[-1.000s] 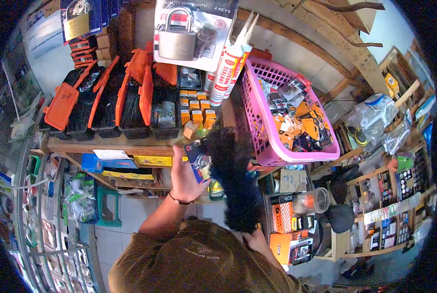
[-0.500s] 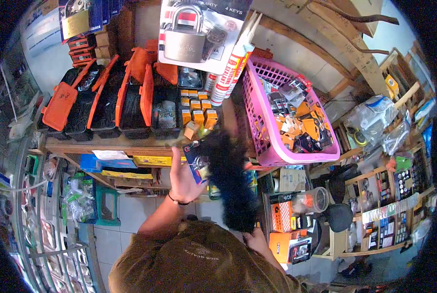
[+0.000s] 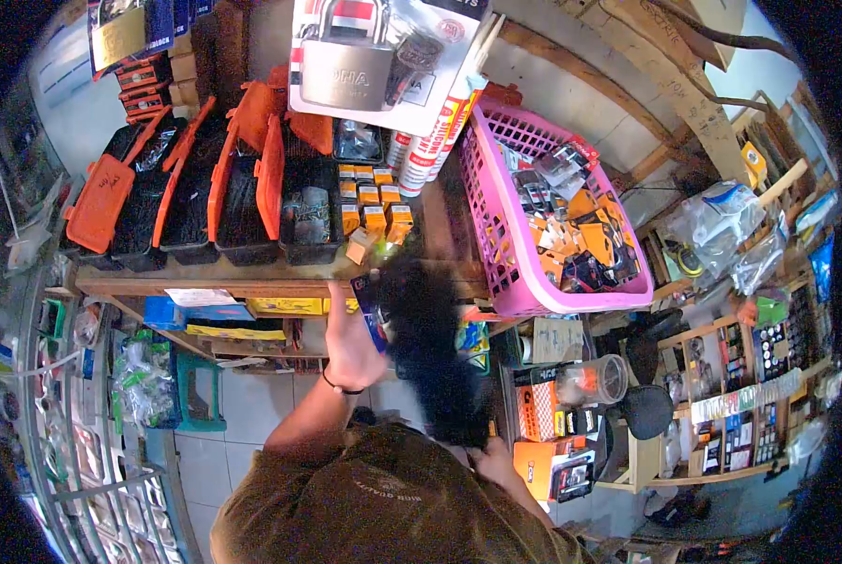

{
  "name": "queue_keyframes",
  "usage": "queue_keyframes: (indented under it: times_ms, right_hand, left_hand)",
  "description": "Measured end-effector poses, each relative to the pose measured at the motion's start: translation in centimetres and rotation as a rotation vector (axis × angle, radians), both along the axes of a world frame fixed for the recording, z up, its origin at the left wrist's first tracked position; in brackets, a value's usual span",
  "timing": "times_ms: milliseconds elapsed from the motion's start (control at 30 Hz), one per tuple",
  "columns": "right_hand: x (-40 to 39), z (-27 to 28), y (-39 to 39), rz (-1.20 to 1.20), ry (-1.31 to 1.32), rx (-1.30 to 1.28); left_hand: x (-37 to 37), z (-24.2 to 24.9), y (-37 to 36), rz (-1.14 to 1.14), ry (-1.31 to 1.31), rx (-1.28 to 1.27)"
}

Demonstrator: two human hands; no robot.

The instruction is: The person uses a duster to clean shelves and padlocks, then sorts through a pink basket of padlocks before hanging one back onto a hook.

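Note:
My left hand [image 3: 353, 343], with a dark band at the wrist, holds a dark blue carded pack [image 3: 370, 310] upright just in front of the shelf edge. A black fluffy duster [image 3: 430, 343], blurred by motion, covers the pack's right side, so what is on the card is mostly hidden. My right hand [image 3: 492, 461] is closed around the duster's handle, low and to the right. Behind the duster's upper end, small orange-and-white boxes [image 3: 374, 219] stand on the wooden shelf [image 3: 214, 285].
Black bins with orange lids [image 3: 101, 202] line the shelf's left side. A carded padlock [image 3: 347, 70] hangs overhead beside silicone sealant tubes [image 3: 430, 141]. To the right sits a pink basket [image 3: 571, 303] of packaged goods. A clear plastic jar [image 3: 609, 379] and boxes stand below it.
The view has shifted slightly, moving the shelf goods a little left. The duster's upper part has swung left across the pack, which my left hand now shows more edge-on.

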State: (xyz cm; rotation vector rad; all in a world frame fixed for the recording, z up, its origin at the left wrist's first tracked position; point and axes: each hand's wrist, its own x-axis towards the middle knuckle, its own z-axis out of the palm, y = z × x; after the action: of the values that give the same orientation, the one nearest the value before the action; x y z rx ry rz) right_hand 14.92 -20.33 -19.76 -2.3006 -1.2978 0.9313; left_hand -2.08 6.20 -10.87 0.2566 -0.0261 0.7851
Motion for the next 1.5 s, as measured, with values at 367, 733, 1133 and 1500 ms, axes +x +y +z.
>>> queue_keyframes:
  times_ms: [367, 733, 1133, 1500]
  right_hand:
    - [-0.4, 2.6, 1.7, 0.159, -0.099, -0.337]
    - [-0.1, 4.6, 0.9, 0.1, 0.015, 0.16]
    - [0.8, -0.5, -0.4, 0.187, 0.149, -0.077]
    - [1.4, -3.5, -0.2, 0.371, 0.04, -0.116]
  left_hand:
    - [0.6, 0.1, -0.5, 0.024, -0.012, 0.105]
    - [0.6, -2.3, -0.4, 0.572, 0.611, -0.139]
    - [1.6, -5.5, 0.2, 0.817, 0.744, -0.023]
    - [0.8, -4.4, 0.5, 0.011, -0.093, -0.041]
